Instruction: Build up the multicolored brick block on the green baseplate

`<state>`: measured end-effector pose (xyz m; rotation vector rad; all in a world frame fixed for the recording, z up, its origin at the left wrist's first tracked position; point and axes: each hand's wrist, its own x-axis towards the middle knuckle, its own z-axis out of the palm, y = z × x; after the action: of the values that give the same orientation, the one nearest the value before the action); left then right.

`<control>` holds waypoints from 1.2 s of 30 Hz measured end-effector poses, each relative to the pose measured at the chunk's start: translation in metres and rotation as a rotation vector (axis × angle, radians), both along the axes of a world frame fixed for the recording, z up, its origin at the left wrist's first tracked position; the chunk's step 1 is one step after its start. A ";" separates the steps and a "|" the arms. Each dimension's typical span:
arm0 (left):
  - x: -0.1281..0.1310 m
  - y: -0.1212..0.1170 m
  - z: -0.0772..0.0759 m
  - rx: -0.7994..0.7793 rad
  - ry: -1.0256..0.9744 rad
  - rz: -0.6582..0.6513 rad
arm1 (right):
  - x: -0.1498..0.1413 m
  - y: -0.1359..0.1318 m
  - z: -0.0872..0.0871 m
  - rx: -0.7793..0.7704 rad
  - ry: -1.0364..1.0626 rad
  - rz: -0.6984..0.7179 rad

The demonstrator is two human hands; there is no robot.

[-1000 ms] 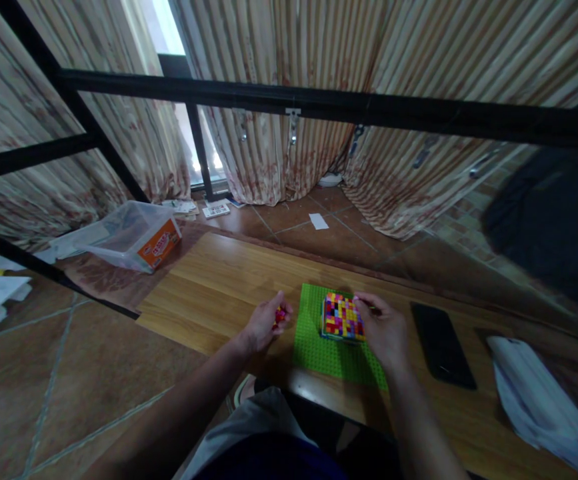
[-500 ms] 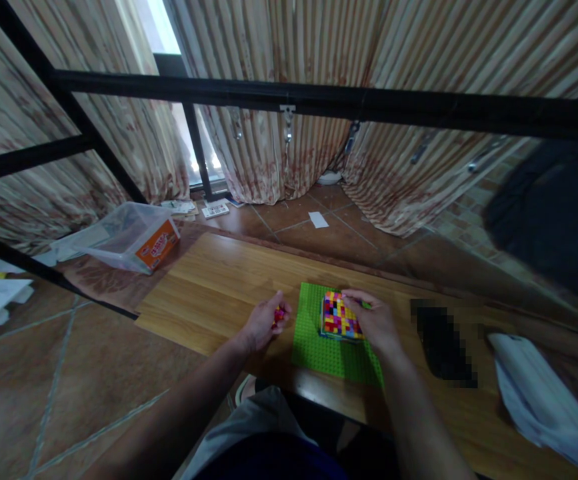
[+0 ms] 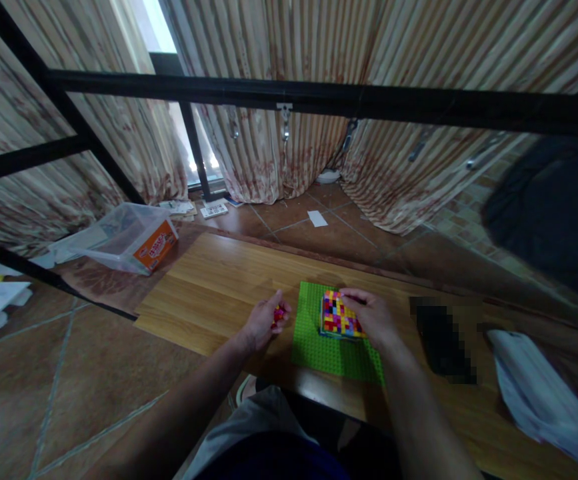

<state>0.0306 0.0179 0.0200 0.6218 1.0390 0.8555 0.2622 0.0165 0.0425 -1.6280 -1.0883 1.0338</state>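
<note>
Right hand (image 3: pixel 375 319) has shifted toward 9 o'clock, at 2 o'clock on studded plastic slab (image 3: pixel 336 320); can't tell its grip. My left hand (image 3: pixel 260 324) clasps small reddish bricks (image 3: pixel 279 314).

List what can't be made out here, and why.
All in the head view:
Right side of the brick block: covered by the right hand.
Count of reddish bricks: partly hidden in the left hand.
Dark object: blurred by pixelation.
Lettering on the orange label: too small.

wooden tabletop (image 3: pixel 203 287), on it green baseplate (image 3: pixel 336 363), blurred dark object (image 3: pixel 443 343), white packet (image 3: pixel 536 380)
</note>
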 end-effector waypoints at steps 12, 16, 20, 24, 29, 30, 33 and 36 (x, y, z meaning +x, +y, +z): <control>0.001 -0.001 0.000 0.007 -0.013 0.012 | -0.002 0.000 -0.008 0.050 -0.040 -0.002; 0.001 -0.003 0.000 0.023 -0.030 0.024 | -0.001 -0.007 -0.012 0.072 -0.060 -0.033; 0.000 -0.004 0.000 0.002 -0.057 0.024 | -0.012 -0.020 0.000 0.276 -0.352 -0.109; -0.001 -0.003 0.003 -0.024 -0.084 0.006 | -0.044 -0.035 0.020 0.489 -0.578 0.001; -0.001 -0.002 0.002 -0.051 -0.093 0.008 | -0.088 -0.042 0.021 0.512 -0.653 0.221; 0.000 -0.001 0.000 -0.057 -0.095 0.019 | -0.094 -0.041 0.018 0.509 -0.665 0.248; 0.001 0.001 -0.005 -0.082 -0.098 0.080 | -0.106 -0.037 0.011 0.496 -0.703 0.319; 0.002 0.002 -0.008 -0.094 -0.078 0.103 | -0.113 -0.033 0.007 0.472 -0.734 0.355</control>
<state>0.0329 0.0196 0.0124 0.4557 1.0403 0.9083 0.1488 -0.0170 0.0497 -1.4624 -1.9893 0.3047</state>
